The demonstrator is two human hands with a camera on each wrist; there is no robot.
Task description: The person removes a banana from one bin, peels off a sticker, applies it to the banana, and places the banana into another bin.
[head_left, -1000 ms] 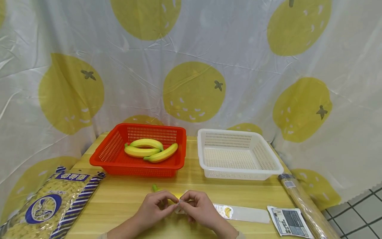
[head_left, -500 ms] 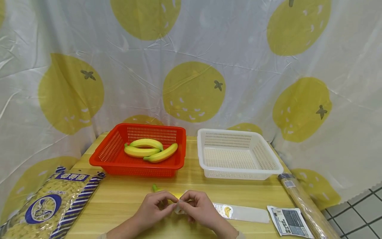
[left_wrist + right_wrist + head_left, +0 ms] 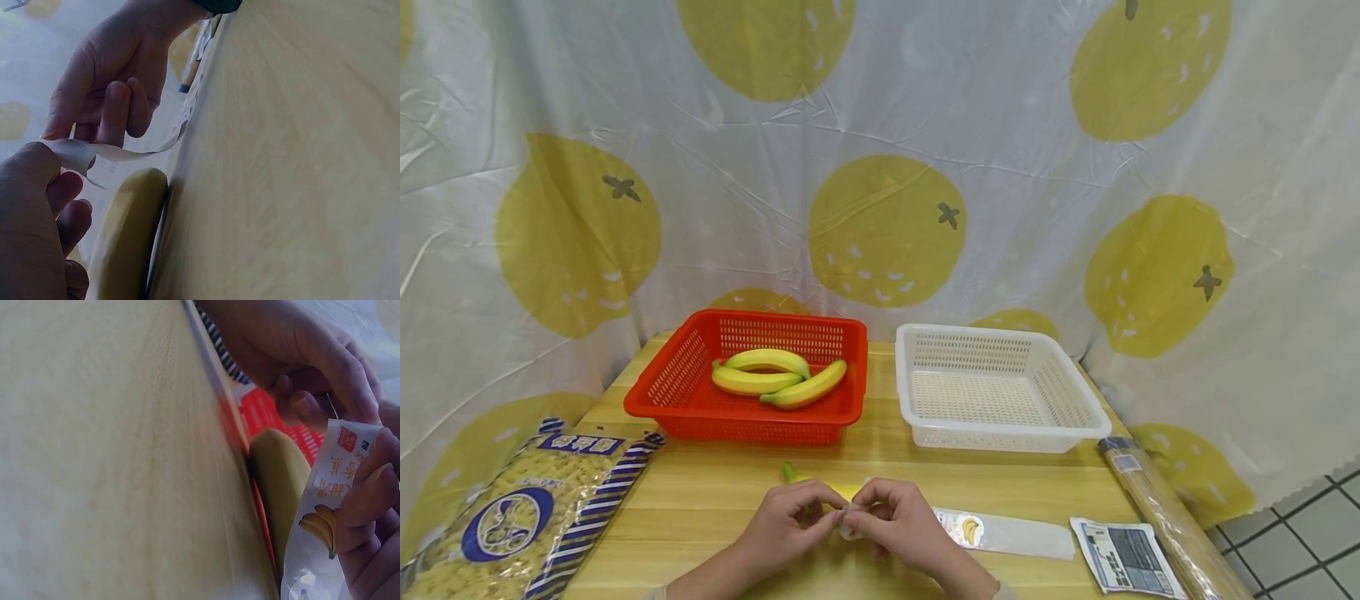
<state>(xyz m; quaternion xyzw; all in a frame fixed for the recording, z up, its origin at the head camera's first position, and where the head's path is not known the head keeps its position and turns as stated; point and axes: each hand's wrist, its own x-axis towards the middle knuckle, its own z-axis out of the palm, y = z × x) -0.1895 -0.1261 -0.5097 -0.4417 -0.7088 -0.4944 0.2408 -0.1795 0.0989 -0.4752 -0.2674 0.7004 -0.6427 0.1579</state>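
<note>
My left hand (image 3: 790,521) and right hand (image 3: 902,521) meet at the front middle of the table. Between thumb and index finger, each pinches the end of a white label strip (image 3: 1030,537). In the left wrist view the strip (image 3: 122,153) bends away from the fingertips beneath my right hand. Printed bananas and orange and red lettering show on the strip (image 3: 319,487) in the right wrist view. Just behind the hands lies a yellow banana (image 3: 134,231), mostly covered by them in the head view, its green tip (image 3: 791,473) showing at left.
A red basket (image 3: 745,423) with three bananas (image 3: 756,382) stands at back left, a white basket (image 3: 1007,430) beside it. At left lies a large bag of pasta (image 3: 561,500). A small printed packet (image 3: 1127,558) and a long clear-wrapped package (image 3: 1165,508) lie at right.
Both hands stay in place, their fingertips shifting only slightly at the strip's end. The strip's free end has slid very slightly left.
</note>
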